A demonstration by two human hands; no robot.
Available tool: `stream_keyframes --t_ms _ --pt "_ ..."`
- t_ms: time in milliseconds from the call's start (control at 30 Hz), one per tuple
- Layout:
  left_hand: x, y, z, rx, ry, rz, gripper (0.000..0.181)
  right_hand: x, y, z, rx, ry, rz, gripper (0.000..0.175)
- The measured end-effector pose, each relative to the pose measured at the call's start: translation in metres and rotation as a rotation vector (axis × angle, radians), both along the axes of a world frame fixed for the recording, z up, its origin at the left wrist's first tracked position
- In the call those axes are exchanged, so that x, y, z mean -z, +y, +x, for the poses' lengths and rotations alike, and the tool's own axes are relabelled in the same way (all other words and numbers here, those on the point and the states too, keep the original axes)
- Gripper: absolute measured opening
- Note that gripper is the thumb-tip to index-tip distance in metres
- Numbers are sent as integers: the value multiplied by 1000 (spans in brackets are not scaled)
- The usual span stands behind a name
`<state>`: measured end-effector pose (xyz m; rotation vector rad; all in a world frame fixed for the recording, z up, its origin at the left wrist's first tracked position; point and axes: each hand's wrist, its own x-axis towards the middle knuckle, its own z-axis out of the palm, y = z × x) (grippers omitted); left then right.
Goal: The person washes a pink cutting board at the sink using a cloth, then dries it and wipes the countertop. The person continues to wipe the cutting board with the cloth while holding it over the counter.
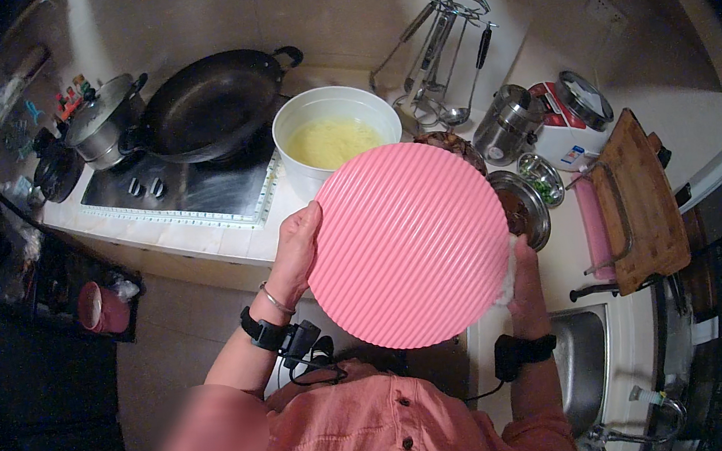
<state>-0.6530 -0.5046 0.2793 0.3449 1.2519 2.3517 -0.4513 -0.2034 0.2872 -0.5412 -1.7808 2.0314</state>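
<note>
A round pink ridged board is held up in front of me, its ribbed face towards the camera. My left hand grips its left edge, thumb on top. At the lower right edge my right hand supports it, most of the fingers hidden behind. A bit of whitish cloth shows between that hand and the board. Just beyond the board stands a white round tub with pale yellow food or liquid in it. The board covers part of the tub's near side.
A large black wok sits on the cooktop, beside a lidded steel pot. Utensils hang on a rack. Steel bowls, a wooden cutting board in a stand and a sink are on the right.
</note>
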Motion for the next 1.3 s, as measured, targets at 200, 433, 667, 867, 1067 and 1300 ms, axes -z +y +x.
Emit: stream_keyframes --t_ms 200,433,667,867,1067,1300 --pt "-5 -11 6 -11 -108 -56 45 -12 -21 -2 -108 -83 114 43" --pt "-17 -35 27 239 -254 433 59 -3 -50 -10 -4 109 -282 49" --pt "-6 -27 88 82 -422 375 58 7 -70 -17 -91 184 -517 45" --pt "-18 -39 119 -41 -386 310 55 1 -94 -18 -78 157 -458 46" --pt "-25 -85 99 -82 -400 387 56 -9 -148 -46 -114 154 -457 46" --pt "-29 -174 51 -192 -293 513 53 -5 -245 -119 -244 82 -322 39"
